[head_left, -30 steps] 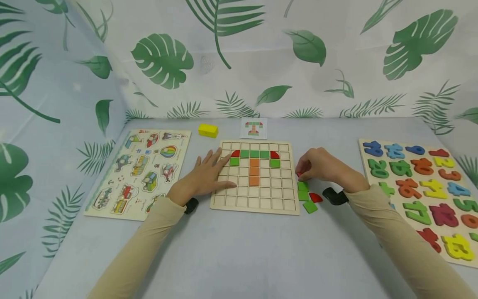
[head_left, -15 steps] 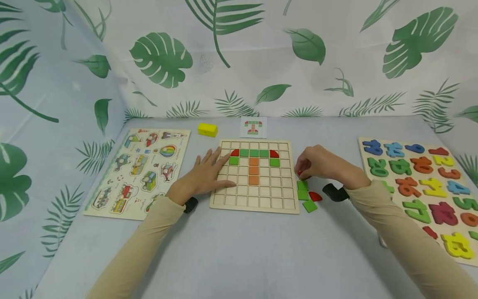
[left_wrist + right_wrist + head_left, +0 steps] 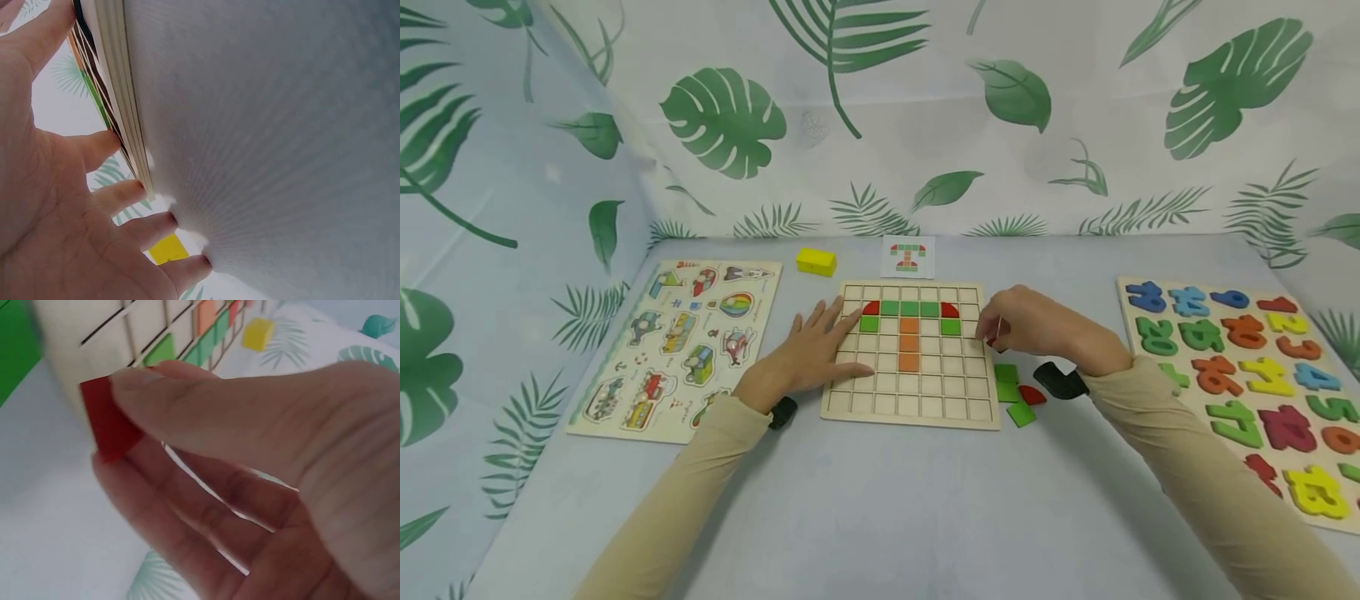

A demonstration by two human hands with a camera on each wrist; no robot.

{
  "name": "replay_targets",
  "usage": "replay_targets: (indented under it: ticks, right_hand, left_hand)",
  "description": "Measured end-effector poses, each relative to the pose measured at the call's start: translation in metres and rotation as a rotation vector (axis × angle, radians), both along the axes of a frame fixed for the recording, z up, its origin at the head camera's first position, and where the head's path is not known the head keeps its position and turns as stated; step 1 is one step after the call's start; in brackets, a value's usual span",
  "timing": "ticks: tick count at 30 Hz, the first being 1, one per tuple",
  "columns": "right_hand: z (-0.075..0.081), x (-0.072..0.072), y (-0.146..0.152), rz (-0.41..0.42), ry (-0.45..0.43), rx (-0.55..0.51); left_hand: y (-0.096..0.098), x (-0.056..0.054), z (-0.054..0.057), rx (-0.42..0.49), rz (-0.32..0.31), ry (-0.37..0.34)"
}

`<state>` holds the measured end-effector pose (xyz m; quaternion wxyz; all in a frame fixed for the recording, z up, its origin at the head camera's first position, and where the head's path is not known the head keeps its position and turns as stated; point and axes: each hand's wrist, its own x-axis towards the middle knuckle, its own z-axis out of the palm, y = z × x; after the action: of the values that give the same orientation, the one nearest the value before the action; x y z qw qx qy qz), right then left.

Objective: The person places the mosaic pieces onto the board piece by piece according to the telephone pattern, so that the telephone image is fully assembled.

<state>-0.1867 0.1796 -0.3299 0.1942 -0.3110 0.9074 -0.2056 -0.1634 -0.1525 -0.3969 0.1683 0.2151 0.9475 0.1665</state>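
Right-wrist view shows a small, flat red quarter-circle piece (image 3: 109, 419) held at the tips of the right hand (image 3: 1033, 321), the thumb bearing on its upper edge and a fingertip meeting its lower corner. The pinch is narrow. The piece has no clear long axis; it tilts, with one straight edge facing away from the palm.

What the work seems to turn on is how the piece lies from the square, pale wooden grid board (image 3: 928, 406). In the head view, piece and fingertips are at the board's right edge, with most of the grid to their left; I cannot tell whether they touch it. The column of orange square tiles (image 3: 908, 343) lies further left, across bare cells.

The right hand is the nearer one, since it holds the piece. The left hand (image 3: 808, 354) is well apart from it at the board's left edge, fingers spread wide and pinching nothing, thumb over the grid. Just below the right hand, beside the board, lie green square tiles (image 3: 1021, 414) and another red quarter-circle (image 3: 1032, 395).
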Motion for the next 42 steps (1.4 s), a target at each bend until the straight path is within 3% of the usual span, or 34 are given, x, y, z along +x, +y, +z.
replay_targets:
  ticks: [13,18,23,32,42]
  right_hand:
    - [-0.010,0.003,-0.025,0.087,0.116,-0.194]
    - [-0.018,0.006,-0.033,0.065,0.149,-0.281]
    - [-0.026,0.009,-0.038,0.031,0.111,-0.337]
    - [-0.037,0.011,-0.044,0.004,0.005,-0.327]
    - [-0.041,0.010,-0.047,0.010,0.016,-0.297]
  left_hand:
    - [-0.001,0.001,-0.001,0.001,-0.002,0.007]
    - [-0.001,0.000,-0.002,0.001,-0.003,0.009]
    - [0.000,0.000,-0.002,-0.006,0.001,0.007]
    - [0.000,0.000,-0.002,-0.008,-0.002,0.011]
    - [-0.001,0.000,-0.002,0.002,-0.003,0.017]
